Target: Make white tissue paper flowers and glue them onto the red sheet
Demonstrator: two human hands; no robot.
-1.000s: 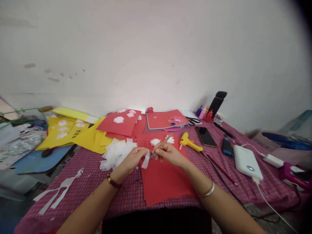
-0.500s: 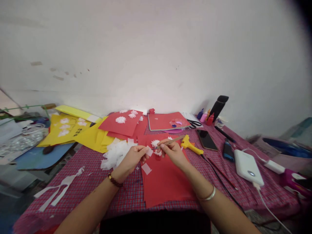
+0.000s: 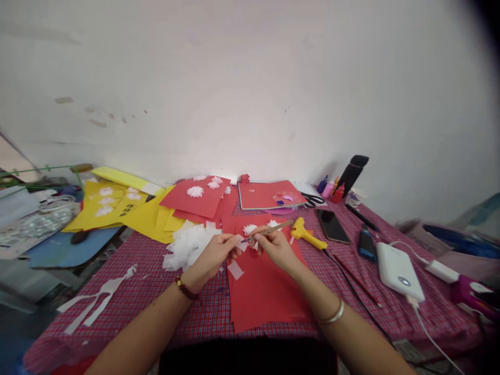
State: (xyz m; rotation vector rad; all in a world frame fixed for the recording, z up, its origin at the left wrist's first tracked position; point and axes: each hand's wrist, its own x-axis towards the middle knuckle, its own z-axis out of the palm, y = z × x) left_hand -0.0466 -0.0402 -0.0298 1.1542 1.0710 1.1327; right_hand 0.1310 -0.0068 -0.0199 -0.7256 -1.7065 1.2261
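Two hands work over red sheets (image 3: 269, 299) in the middle of the worktop (image 3: 130, 289). The left hand (image 3: 219, 251) pinches one small paper piece (image 3: 241, 244), which is white, between its thumb and fingers. The right hand (image 3: 274, 249) holds one thin brown stick (image 3: 280, 226) like a pencil. The stick's tip is right by the paper piece, but I can't tell if they touch. One loose white piece (image 3: 235, 270) lies on the red sheets, just near the left hand. Two white flowers (image 3: 250, 229) sit on the far part of these sheets, behind the hands.

To the left is one heap of white paper (image 3: 186, 246). On the right are one yellow glue gun (image 3: 308, 235), one black phone (image 3: 333, 226), one red pencil (image 3: 360, 282) and one white box (image 3: 400, 272) with a cord. Far right stand four little bottles (image 3: 338, 194): blue, pink, orange and red.
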